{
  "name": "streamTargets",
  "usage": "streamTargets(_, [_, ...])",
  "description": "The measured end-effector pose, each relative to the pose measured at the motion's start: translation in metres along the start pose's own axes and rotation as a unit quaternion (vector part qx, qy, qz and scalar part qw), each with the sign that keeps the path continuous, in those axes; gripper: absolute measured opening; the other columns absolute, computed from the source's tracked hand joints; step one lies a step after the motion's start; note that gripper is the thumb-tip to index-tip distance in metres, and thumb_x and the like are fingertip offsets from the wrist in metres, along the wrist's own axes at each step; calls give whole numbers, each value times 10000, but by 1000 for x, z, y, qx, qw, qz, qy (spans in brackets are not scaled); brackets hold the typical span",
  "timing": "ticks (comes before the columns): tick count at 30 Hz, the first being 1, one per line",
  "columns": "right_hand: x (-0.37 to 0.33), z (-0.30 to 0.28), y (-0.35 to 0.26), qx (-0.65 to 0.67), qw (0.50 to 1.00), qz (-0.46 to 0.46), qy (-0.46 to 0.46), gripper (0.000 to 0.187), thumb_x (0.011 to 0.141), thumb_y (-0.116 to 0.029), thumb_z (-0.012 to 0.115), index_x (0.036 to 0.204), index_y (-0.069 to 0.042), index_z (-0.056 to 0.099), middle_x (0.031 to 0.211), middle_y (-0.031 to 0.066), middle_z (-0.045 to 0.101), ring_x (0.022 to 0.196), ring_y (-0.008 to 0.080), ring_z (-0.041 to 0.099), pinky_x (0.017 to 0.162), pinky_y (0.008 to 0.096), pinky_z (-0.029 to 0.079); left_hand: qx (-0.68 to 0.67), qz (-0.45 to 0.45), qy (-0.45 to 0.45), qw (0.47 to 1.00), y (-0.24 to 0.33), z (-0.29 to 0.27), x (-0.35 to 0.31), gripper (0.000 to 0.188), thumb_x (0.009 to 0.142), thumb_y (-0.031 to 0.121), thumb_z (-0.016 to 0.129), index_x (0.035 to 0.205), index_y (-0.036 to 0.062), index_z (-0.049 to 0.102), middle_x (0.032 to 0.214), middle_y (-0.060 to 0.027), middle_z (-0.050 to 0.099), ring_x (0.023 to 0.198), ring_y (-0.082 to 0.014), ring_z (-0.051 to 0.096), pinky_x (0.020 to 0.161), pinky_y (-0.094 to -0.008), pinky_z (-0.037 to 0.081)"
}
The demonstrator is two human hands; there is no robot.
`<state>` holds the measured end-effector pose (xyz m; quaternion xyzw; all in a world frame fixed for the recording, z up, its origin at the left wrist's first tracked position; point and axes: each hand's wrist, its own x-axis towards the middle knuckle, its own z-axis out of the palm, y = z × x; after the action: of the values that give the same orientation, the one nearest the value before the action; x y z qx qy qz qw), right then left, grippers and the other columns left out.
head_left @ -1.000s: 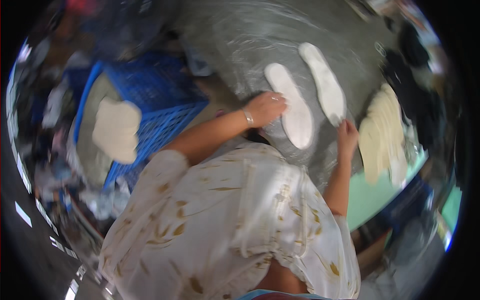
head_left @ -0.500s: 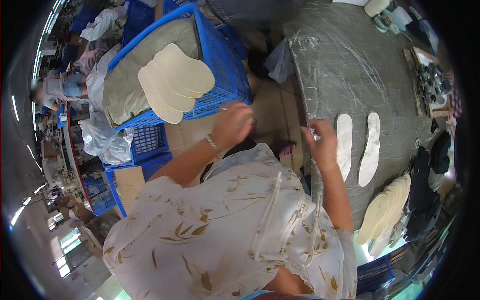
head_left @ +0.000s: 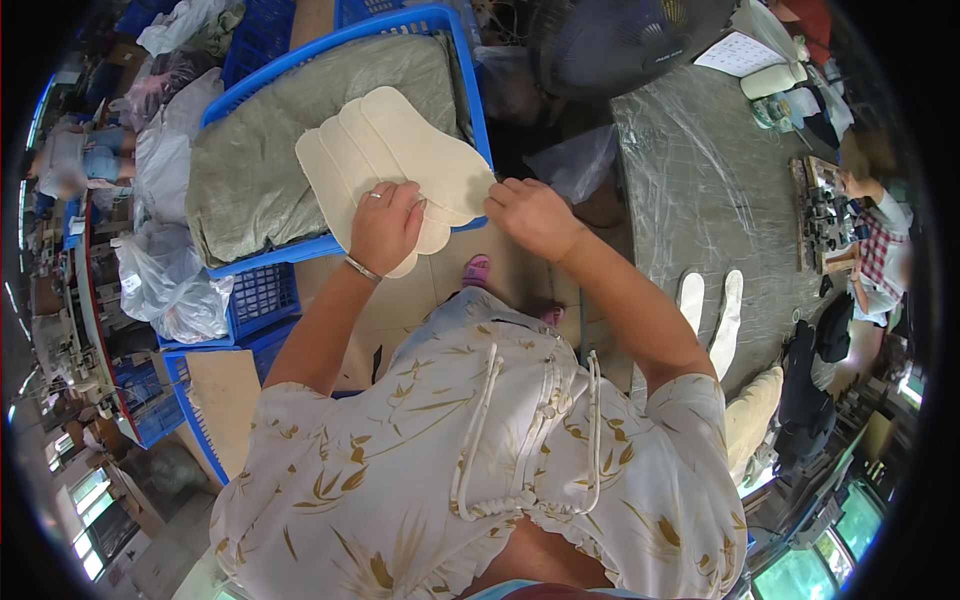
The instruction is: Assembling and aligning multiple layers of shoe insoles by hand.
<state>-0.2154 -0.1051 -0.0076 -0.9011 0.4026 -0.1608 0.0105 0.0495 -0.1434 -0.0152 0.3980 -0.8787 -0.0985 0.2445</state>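
Cream insoles [head_left: 375, 140] lie fanned out and overlapping on an olive-green sack [head_left: 260, 170] in a blue plastic basket [head_left: 213, 108]. My left hand [head_left: 388, 228], with a ring and a bracelet, is on the near part of the fan, its fingers bent and closed on an insole; the fingertips are hidden. My right hand [head_left: 535, 220] pinches the tip of the top insole at the right end of the fan. Two pale insoles, a left one [head_left: 691, 300] and a right one [head_left: 727, 325], lie side by side on the plastic-covered table.
The grey table [head_left: 690, 190] stands to my right, with more stacked insoles [head_left: 752, 415] at its near end. A black fan [head_left: 620, 45] stands ahead. White plastic bags [head_left: 175, 285] and blue crates [head_left: 265, 300] are at left. Another person [head_left: 885, 250] works beyond the table.
Both hands have moved to the fanned insoles and taken hold there; the right hand came across from beside the table. The view has shifted, so the basket and table sit differently in it.
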Motion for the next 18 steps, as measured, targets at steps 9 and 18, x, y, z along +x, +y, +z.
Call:
streamTargets(9, [84, -48, 30, 100, 980, 167, -41, 189, 730, -250, 682, 780, -69, 664, 817, 104, 677, 794, 307, 674, 705, 409, 543, 2, 15, -44, 999, -10, -2, 9, 359, 838, 99, 649, 1179, 48, 548, 907, -57, 678, 932, -281, 605, 801, -432, 426])
streamTargets(18, [146, -65, 76, 144, 936, 315, 59, 295, 746, -354, 701, 851, -84, 754, 844, 133, 730, 818, 332, 707, 778, 418, 565, -87, -19, -22, 996, -9, 0, 8, 535, 876, 154, 659, 1329, -28, 440, 839, -70, 661, 853, -269, 622, 768, -420, 437])
